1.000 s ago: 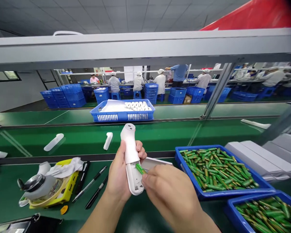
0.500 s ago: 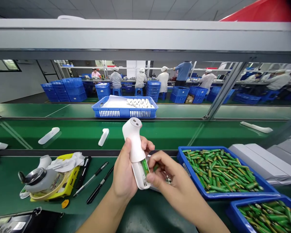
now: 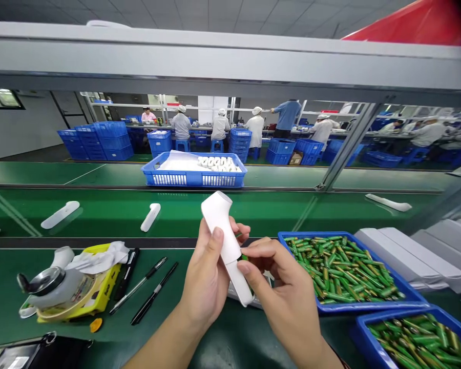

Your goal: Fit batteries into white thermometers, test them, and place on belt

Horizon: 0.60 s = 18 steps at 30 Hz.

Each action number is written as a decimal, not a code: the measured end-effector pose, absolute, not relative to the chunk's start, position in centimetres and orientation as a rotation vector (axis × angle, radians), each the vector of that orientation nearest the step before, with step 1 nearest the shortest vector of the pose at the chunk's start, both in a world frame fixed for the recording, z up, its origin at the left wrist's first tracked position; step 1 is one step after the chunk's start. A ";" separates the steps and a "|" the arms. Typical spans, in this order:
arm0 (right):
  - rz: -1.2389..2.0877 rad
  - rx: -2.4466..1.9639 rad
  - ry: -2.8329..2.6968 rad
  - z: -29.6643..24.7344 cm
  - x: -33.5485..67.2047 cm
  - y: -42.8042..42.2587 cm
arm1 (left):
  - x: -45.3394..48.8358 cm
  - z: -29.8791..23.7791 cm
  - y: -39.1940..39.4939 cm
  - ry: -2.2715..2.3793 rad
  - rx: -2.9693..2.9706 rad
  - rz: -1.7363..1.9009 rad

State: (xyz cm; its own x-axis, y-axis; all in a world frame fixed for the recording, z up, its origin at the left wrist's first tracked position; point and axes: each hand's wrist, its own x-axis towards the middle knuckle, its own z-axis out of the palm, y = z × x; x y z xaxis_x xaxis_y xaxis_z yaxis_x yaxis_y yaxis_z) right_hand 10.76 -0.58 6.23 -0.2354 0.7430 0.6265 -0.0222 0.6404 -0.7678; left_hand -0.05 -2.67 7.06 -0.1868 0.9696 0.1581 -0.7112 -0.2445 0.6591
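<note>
A white handheld thermometer (image 3: 226,233) stands tilted in front of me, its head up and its handle pointing down to the right. My left hand (image 3: 204,279) is wrapped round its body, thumb across the near side. At the right side of the handle, my right hand (image 3: 282,277) pinches a green battery (image 3: 245,258) with thumb and forefinger; only a small part of it shows. The handle hides the battery compartment from me. Behind the handle and right fingers, a light-coloured tray (image 3: 257,301) is mostly covered.
Two blue bins (image 3: 372,305) of green batteries lie to the right, near stacked white boxes (image 3: 403,253). Pens (image 3: 153,294) and a yellow tray (image 3: 102,297) with a bottle lie left. Beyond, white thermometer parts (image 3: 150,217) lie on the green belt; a blue basket (image 3: 194,179) stands behind.
The thermometer has turned in my left hand, so its open battery compartment now faces away from me. My right fingers stay at the handle's side. White parts on the belt have shifted left.
</note>
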 end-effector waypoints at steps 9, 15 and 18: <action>0.854 -0.570 -1.837 5.7 11.0 -0.1 | -0.6 6.6 -2.1 0.441 0.661 1.998; 1.351 -0.702 -1.528 6.2 11.5 0.3 | -1.3 7.0 -2.2 0.524 0.912 1.789; 1.474 -0.671 -1.477 6.7 11.5 0.0 | -1.8 7.0 -2.0 0.638 1.022 1.834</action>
State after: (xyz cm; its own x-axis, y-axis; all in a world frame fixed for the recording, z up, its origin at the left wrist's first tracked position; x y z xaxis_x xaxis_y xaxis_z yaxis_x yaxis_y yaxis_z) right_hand 11.46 0.04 6.67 -0.4339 0.8732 0.2220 -0.2204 0.1360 -0.9659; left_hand -1.83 -1.99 7.02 -0.2405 0.8927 0.3810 -0.4639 -0.4505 0.7628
